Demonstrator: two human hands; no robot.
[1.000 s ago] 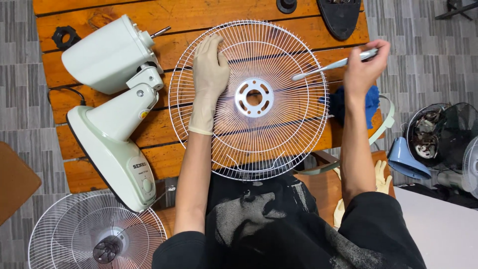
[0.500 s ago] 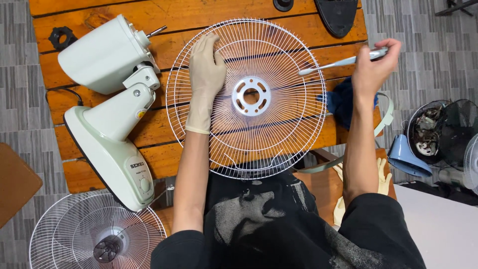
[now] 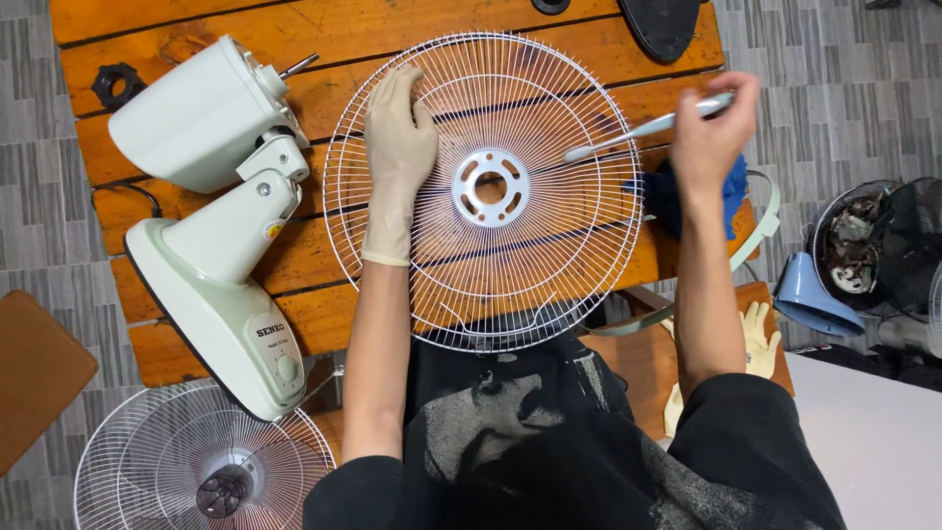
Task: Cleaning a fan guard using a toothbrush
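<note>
A white wire fan guard (image 3: 549, 265) lies flat on the orange slatted wooden table (image 3: 196, 20). My left hand (image 3: 397, 147), in a cream rubber glove, presses flat on the guard's left part, left of its round centre plate (image 3: 490, 187). My bare right hand (image 3: 708, 132) grips a pale toothbrush (image 3: 638, 129) by its handle, held above the guard's right rim. The brush head touches the wires at the upper right of the centre plate.
A pale green fan body (image 3: 211, 226) lies on its side at the table's left. Under my right wrist sits a blue cloth (image 3: 731, 186). Another wire guard (image 3: 201, 461) is on the floor at lower left. Fan parts (image 3: 863, 255) are stacked at the right, with a loose cream glove (image 3: 758, 339) nearer me.
My right hand swung the toothbrush outward to the right, then back left, so the brush head now sits nearer the guard's centre. The left hand stayed put.
</note>
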